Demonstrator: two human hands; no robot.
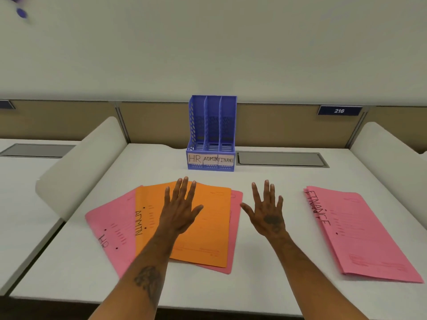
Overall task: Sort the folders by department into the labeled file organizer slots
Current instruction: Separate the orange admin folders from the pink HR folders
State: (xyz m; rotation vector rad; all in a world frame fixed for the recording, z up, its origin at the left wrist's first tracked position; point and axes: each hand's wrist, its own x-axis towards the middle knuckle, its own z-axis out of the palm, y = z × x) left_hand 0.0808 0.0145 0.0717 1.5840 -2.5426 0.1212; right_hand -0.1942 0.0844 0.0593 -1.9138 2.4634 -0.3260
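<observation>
Both hands spread flat over the desk, folders fanned out below them.

The left hand hovers palm down with fingers splayed, over the orange ADMIN folder at lower centre; a pink HR folder pokes out to its left. The right hand, equally spread and gripping nothing, is over bare desk just right of that pile. Pink FINANCE folders lie far right; the blue organizer stands centre, behind the fingertips.
</observation>
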